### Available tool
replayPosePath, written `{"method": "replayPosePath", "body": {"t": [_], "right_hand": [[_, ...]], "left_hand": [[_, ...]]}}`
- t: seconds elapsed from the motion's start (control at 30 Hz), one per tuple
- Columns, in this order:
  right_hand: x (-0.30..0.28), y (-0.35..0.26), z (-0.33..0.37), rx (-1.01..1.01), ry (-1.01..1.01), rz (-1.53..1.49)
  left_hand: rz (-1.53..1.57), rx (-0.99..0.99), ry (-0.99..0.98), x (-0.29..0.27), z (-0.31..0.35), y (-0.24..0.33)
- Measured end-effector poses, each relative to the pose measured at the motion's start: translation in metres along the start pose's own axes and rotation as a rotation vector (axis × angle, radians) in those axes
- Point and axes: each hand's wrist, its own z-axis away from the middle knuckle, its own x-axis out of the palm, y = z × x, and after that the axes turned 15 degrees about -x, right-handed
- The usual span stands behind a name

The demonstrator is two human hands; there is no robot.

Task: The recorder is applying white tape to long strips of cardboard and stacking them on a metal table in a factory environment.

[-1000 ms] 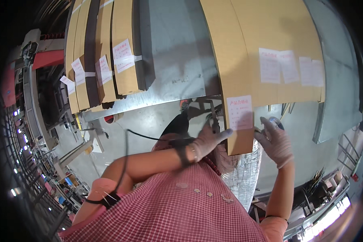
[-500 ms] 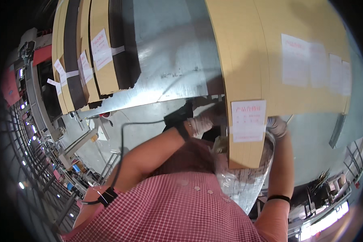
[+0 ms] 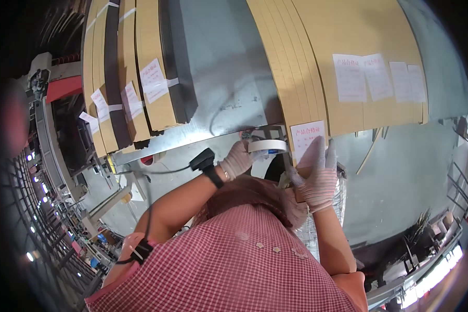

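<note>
My left hand [image 3: 238,159], in a white knit glove, is closed on a roll of white tape [image 3: 268,146] beside the near end of a tan board bundle. My right hand [image 3: 320,184], also gloved, lies on the bundle's near end with fingers spread. Its fingers touch a white paper label [image 3: 308,136] with red print and cover the label's lower right part. The bundle of long tan boards [image 3: 291,62] reaches out over the bench edge toward my body. Below my right hand, clear plastic wrapping [image 3: 339,200] is partly hidden.
Wide tan boards [image 3: 369,31] with several paper labels [image 3: 349,78] lie at the right. Strapped stacks of tan and dark boards [image 3: 153,47] stand on the left of the metal bench [image 3: 221,67]. A black cable [image 3: 164,171] runs along my left arm.
My right hand has moved from the bundle's right side onto its labelled end. My left hand has come out leftward from beside the bundle, and the tape roll now shows in it. The view has shifted.
</note>
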Motion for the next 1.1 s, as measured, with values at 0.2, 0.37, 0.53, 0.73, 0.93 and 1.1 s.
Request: {"method": "replayPosePath", "body": {"t": [0.2,0.37,0.53,0.73,0.93,1.1], "right_hand": [[-0.039,-0.012,-0.008,-0.055,-0.002,-0.051],[-0.072,-0.042,-0.045,-0.387,-0.463,-0.134],[-0.094,0.046,-0.060,-0.123,-0.490,-0.104],[0.015,0.132,-0.019,0.097,-0.345,-0.123],[-0.034,0.043,-0.010,0.000,-0.095,-0.203],[-0.084,0.051,0.086,0.404,-0.649,-0.394]], "left_hand": [[-0.314,0.292,0.182,0.071,0.022,0.054],[-0.832,0.206,0.185,0.073,0.011,0.066],[-0.794,0.313,0.299,0.071,0.013,0.064],[-0.686,0.342,0.250,0.071,0.002,0.067],[-0.250,0.114,0.460,0.051,-0.029,0.040],[-0.528,-0.057,0.002,0.104,0.051,-0.035]]}}
